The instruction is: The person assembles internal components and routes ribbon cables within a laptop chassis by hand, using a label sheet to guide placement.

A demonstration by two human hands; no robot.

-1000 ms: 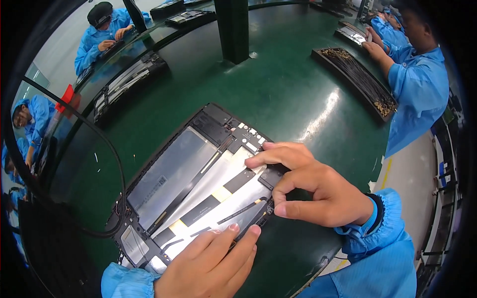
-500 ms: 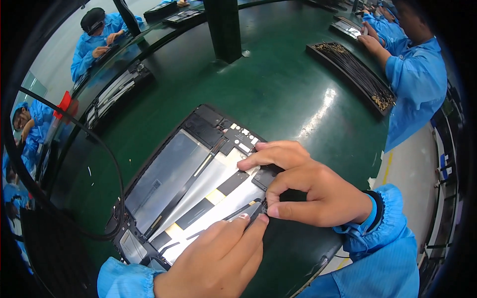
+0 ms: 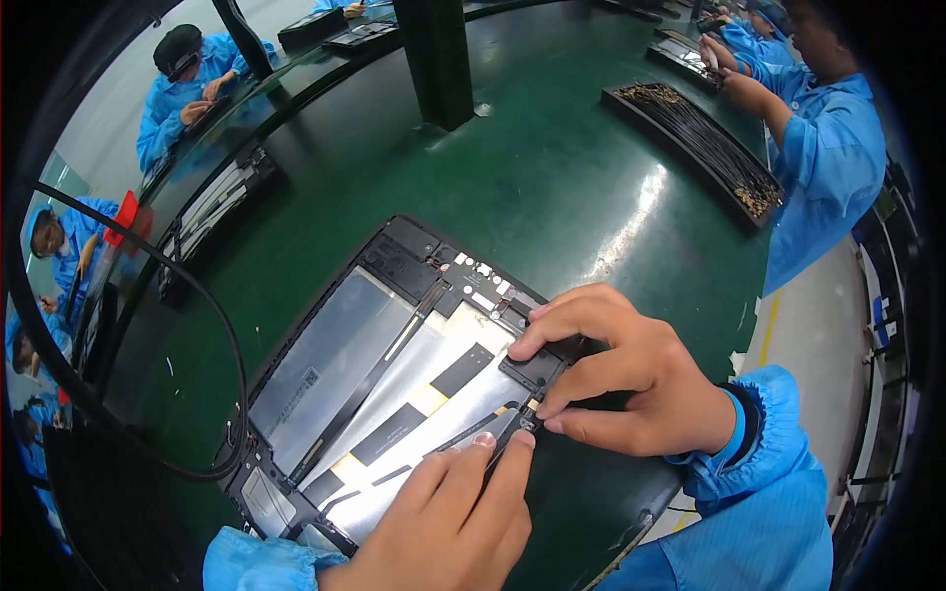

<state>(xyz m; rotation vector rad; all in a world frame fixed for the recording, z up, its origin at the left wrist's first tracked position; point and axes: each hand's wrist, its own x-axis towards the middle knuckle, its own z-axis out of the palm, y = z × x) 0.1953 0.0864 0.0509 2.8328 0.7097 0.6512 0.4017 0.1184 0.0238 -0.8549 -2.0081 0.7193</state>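
An opened tablet [image 3: 392,248] lies tilted on the green table, its silvery battery cells [image 3: 330,360], dark flat cables and black circuit parts exposed. My left hand [image 3: 439,517] is closed around dark tweezers [image 3: 501,427], whose tips reach the tablet's near right edge. Beside those tips, my right hand [image 3: 631,379] pinches thumb and finger together at a small dark part on the edge; what lies between them is too small to make out. Its forefinger reaches over a black module [image 3: 537,362] on the tablet's right side.
A black tray of thin dark cables [image 3: 695,148] stands at the far right, near a co-worker in blue [image 3: 828,148]. A black post [image 3: 434,69] rises from the table. One black cable [image 3: 212,305] loops across the left. More tablets [image 3: 222,202] and co-workers line the far left.
My right forefinger has drawn back from the circuit board toward the black module. The tablet sits slightly lower and farther right in view. Both hands stay at the same edge.
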